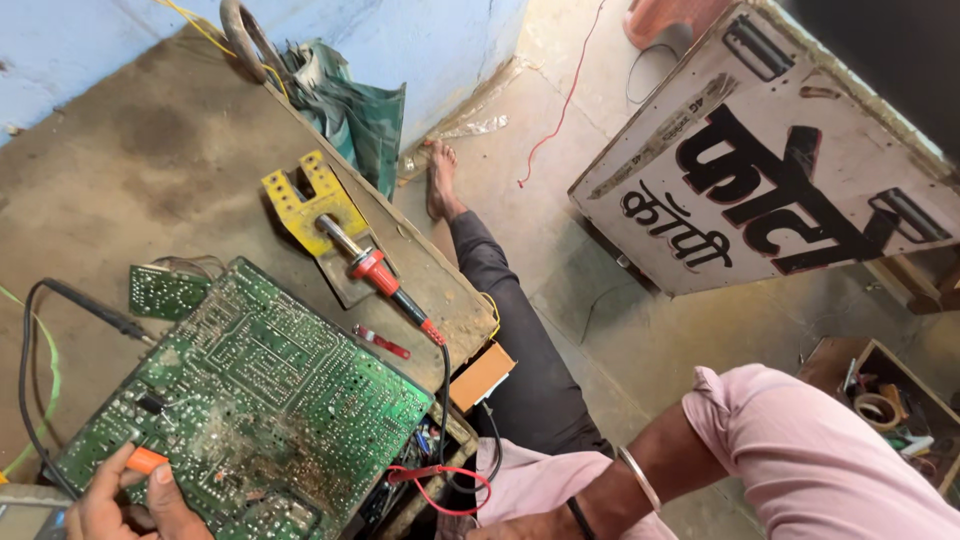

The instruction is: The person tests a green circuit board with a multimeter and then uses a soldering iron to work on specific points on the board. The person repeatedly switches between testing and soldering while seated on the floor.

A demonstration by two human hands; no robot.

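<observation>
A large green circuit board (260,400) lies solder side up on a worn wooden bench (150,170). My left hand (115,505), at the board's near left corner, pinches a small orange-tipped tool (146,460) against the board. My right arm, in a pink sleeve with a metal bangle (640,478), reaches in from the right. My right hand (515,526) is cut off by the bottom edge beside a red wire loop (450,485), so its fingers are hidden.
A red-handled soldering iron (375,270) rests on a yellow stand (305,200). A small green board (160,290) sits left of it. Off the bench are my dark-trousered leg (520,350), a white signboard (780,160) and a wooden box of tape rolls (890,410).
</observation>
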